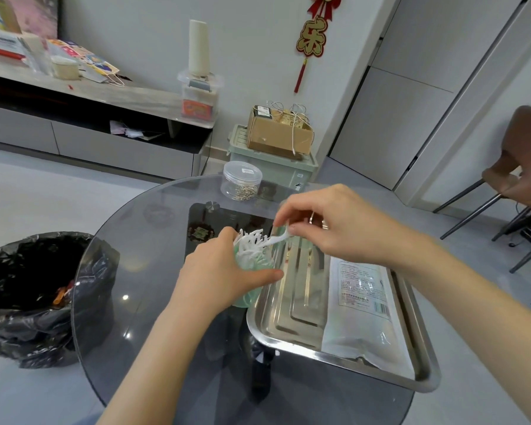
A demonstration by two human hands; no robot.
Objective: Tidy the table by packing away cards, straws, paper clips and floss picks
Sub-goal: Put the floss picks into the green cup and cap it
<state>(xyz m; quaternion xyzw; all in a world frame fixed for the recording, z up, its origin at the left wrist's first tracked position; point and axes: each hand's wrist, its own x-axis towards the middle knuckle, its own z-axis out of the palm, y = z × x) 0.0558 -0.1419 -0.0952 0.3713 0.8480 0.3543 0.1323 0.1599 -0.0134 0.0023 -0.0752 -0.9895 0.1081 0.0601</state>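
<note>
A bunch of white floss picks stands in a small green cup. Their ends stick up out of the top. The cup is tipped a little, over the table and just beside the left rim of a tray.

The left hand holds the cup. Its fingers and thumb are curled round the cup's side, with the thumb lying along the front.

The right hand pinches one pick by its end, between the thumb and the first finger. The other fingers are loosely bent and hold nothing. This pick lies almost flat, and its far end touches the bunch at the mouth of the cup.

The tray is shiny metal and sits on the right part of the round glass table. A flat plastic bag with small print lies in the tray, along its right side.

At the far edge of the table stands a clear jar with its lid on. Paper clips lie in the bottom of it.

On the floor, left of the table, is a bin with a black liner. A brown chair stands far off to the right. Past the table, a brown box rests on a green crate by the wall.
</note>
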